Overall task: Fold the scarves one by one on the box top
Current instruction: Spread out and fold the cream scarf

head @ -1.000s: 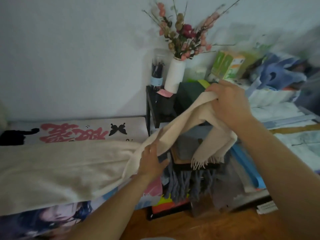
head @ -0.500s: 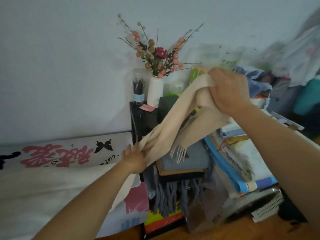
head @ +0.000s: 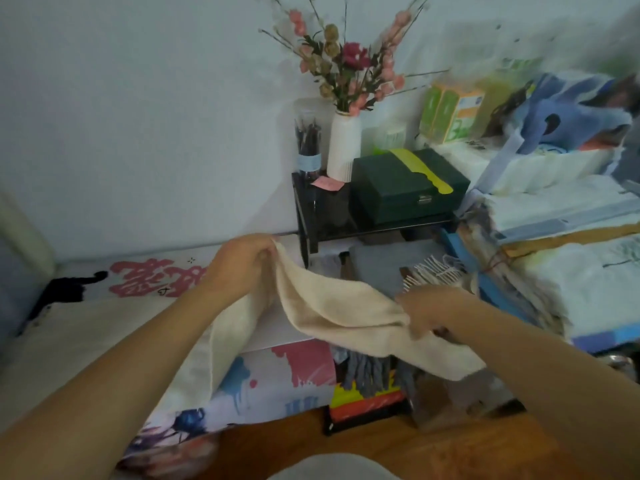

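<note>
A cream scarf [head: 332, 310] stretches between my two hands above the right end of the printed white box [head: 145, 278]. My left hand [head: 242, 263] pinches its upper edge near the box's back right corner. My right hand [head: 427, 311] grips the scarf lower and to the right, and the cloth hangs down past it. More cream cloth [head: 90, 337] lies spread over the box top at left. A grey scarf [head: 381, 268] with dark fringe lies on a stack right of the box, with a pale fringed end [head: 433, 271] on it.
A black shelf [head: 346, 230] behind the stack carries a dark green case [head: 408, 188], a white vase of flowers [head: 343, 150] and a tube of pencils [head: 307, 143]. Piled bedding and boxes [head: 561, 209] fill the right side. Wooden floor [head: 381, 448] lies below.
My right hand has come down from high by the shelf to just above the stack, bringing the scarf end low. My left hand has risen and moved left over the box corner.
</note>
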